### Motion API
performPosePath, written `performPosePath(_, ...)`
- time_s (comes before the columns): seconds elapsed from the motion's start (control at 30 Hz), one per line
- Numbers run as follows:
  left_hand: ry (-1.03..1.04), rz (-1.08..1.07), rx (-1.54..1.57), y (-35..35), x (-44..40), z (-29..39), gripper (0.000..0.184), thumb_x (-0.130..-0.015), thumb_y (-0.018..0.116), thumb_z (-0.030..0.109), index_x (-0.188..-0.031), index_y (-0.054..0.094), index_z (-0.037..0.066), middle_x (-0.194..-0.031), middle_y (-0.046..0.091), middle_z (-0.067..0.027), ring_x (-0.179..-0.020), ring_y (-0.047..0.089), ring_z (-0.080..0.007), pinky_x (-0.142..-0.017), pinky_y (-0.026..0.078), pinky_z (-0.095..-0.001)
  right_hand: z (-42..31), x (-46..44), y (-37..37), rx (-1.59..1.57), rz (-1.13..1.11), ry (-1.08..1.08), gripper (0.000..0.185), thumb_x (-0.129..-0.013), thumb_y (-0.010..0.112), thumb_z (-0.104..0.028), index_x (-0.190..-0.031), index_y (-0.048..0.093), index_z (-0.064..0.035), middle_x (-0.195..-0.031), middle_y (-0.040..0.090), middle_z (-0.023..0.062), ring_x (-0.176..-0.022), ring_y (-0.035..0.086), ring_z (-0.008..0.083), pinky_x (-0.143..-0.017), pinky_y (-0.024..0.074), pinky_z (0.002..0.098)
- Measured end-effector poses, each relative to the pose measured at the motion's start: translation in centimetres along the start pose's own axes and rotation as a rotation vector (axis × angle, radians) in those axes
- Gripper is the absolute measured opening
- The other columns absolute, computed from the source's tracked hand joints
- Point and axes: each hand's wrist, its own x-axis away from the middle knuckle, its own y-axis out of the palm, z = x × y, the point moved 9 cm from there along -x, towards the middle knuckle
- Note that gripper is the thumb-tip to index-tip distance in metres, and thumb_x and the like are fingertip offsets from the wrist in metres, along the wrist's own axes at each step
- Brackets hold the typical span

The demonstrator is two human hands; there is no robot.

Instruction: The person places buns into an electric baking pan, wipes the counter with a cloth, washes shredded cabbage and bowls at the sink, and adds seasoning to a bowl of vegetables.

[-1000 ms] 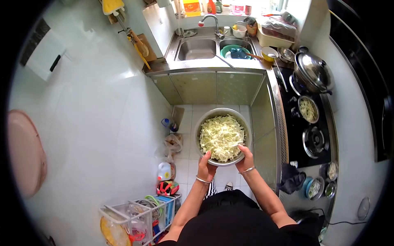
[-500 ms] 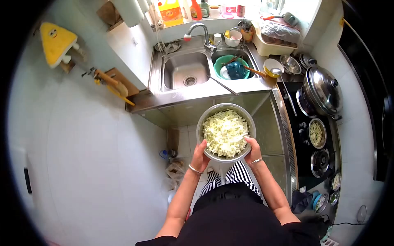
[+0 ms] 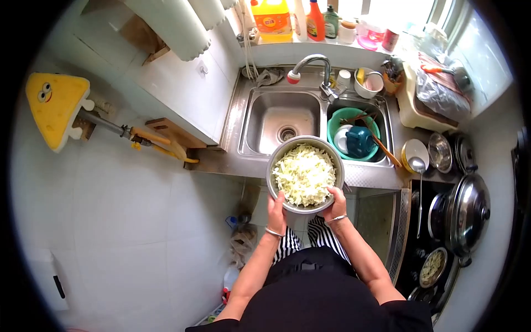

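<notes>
A round metal bowl full of pale shredded cabbage is held level in front of my body. My left hand grips its near left side, thumb at the rim. My right hand grips the near right side in the same way. The fingers beneath the bowl are hidden. In view, the far rim overlaps the front edge of the sink counter; I cannot tell how high above it the bowl is.
Ahead lies a steel sink basin with a faucet. Beside it a green basin holds dishes. To the right are a ladle, a large lidded pot and a pan of shreds on the stove. Bottles line the sill.
My body has come nearer the sink and the view has turned left, so sink and stove appear further right and lower. The bowl stays in both hands and now overlaps the counter edge.
</notes>
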Motion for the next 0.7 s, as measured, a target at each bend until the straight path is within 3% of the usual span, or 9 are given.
performPosePath(0.07, 0.566, 0.157, -0.766, 0.5, -0.8, 6.5, 0.058, -0.09, 0.051, 0.017, -0.138, 0.024, -0.001, -0.134, 0.042, -0.0121, -0.121, 0.043, -0.0253, -0.103, 0.032, -0.0384, -0.5, -2.4, 0.4, 0.03, 0.065, -0.028, 0.049, -0.079, 0.053, -0.017, -0.123, 0.044, 0.0046, -0.118, 0.055, 0.0172, -0.107, 0.055, 0.0283, -0.094, 0.0441, 0.0388)
performPosePath(0.1, 0.739, 0.182, -0.882, 3.0, -0.6, 9.6, 0.06, -0.085, 0.058, 0.019, -0.133, 0.031, -0.004, -0.132, 0.043, -0.0181, -0.124, 0.039, -0.0309, -0.105, 0.029, -0.039, -1.2, -3.2, 1.2, 0.026, 0.066, -0.053, 0.048, -0.078, 0.053, -0.016, -0.122, 0.046, 0.0036, -0.117, 0.056, 0.0167, -0.106, 0.056, 0.0277, -0.094, 0.044, 0.0382)
performPosePath(0.13, 0.733, 0.191, -0.888, 3.4, -1.9, 10.5, 0.06, -0.085, 0.058, 0.019, -0.133, 0.031, -0.004, -0.132, 0.043, -0.0181, -0.124, 0.039, -0.0309, -0.105, 0.029, -0.039, -1.1, -4.1, 1.8, 0.026, 0.068, -0.042, 0.048, -0.078, 0.053, -0.016, -0.122, 0.046, 0.0036, -0.117, 0.056, 0.0167, -0.106, 0.056, 0.0277, -0.094, 0.044, 0.0382)
performPosePath(0.2, 0.819, -0.155, -1.3, 7.4, -4.9, 10.1, 0.055, -0.08, 0.06, 0.018, -0.128, 0.04, -0.003, -0.132, 0.043, -0.0188, -0.124, 0.039, -0.0321, -0.104, 0.03, -0.0409, -1.7, -6.0, 2.7, 0.022, 0.088, -0.134, 0.048, -0.078, 0.052, -0.016, -0.121, 0.046, 0.0029, -0.115, 0.056, 0.0157, -0.106, 0.056, 0.0269, -0.094, 0.0442, 0.0377)
performPosePath(0.23, 0.735, -0.152, -1.26, 7.7, -7.0, 9.7, 0.056, -0.078, 0.064, 0.022, -0.124, 0.046, -0.003, -0.131, 0.044, -0.0198, -0.125, 0.038, -0.034, -0.105, 0.03, -0.041, -1.5, -7.0, 2.4, 0.06, 0.09, -0.161, 0.05, -0.078, 0.053, -0.016, -0.123, 0.044, 0.0025, -0.117, 0.055, 0.0154, -0.106, 0.055, 0.0261, -0.093, 0.0442, 0.0374)
performPosePath(0.37, 0.706, -0.166, -1.304, 7.8, -15.3, 8.6, 0.073, -0.075, 0.069, 0.034, -0.13, 0.039, -0.003, -0.132, 0.042, -0.0218, -0.125, 0.037, -0.0351, -0.105, 0.028, -0.0413, -1.1, -10.3, 3.2, 0.12, 0.127, -0.282, 0.057, -0.077, 0.054, -0.016, -0.129, 0.038, -0.0002, -0.12, 0.052, 0.0159, -0.108, 0.054, 0.0269, -0.093, 0.0438, 0.0373)
performPosePath(0.43, 0.499, -0.15, -1.172, 6.9, -19.2, 7.5, 0.084, -0.072, 0.07, 0.042, -0.134, 0.035, -0.003, -0.133, 0.039, -0.0229, -0.126, 0.035, -0.0356, -0.106, 0.027, -0.0418, -1.0, -11.7, 3.6, 0.142, 0.134, -0.335, 0.057, -0.076, 0.054, -0.016, -0.129, 0.038, -0.0002, -0.12, 0.052, 0.0157, -0.108, 0.053, 0.0272, -0.093, 0.0435, 0.0375)
performPosePath(0.53, 0.377, -0.189, -1.255, 6.8, -22.5, 6.5, 0.092, -0.07, 0.071, 0.048, -0.135, 0.032, -0.004, -0.135, 0.038, -0.0235, -0.126, 0.034, -0.0361, -0.105, 0.027, -0.042, 0.0, -13.8, 3.9, 0.095, 0.157, -0.362, 0.059, -0.074, 0.051, -0.012, -0.131, 0.037, -0.0052, -0.122, 0.047, 0.0121, -0.11, 0.048, 0.0228, -0.094, 0.0409, 0.0338)
performPosePath(0.7, 0.253, -0.25, -1.554, 7.4, -24.0, 4.9, 0.078, -0.068, 0.068, 0.057, -0.131, 0.045, 0.017, -0.13, 0.04, -0.0115, -0.121, 0.037, -0.0328, -0.099, 0.032, -0.0489, 2.0, -15.6, 3.0, -0.003, 0.276, -0.224, 0.057, -0.077, 0.051, -0.014, -0.131, 0.037, -0.0029, -0.122, 0.05, 0.0126, -0.109, 0.051, 0.0247, -0.092, 0.0432, 0.0363)
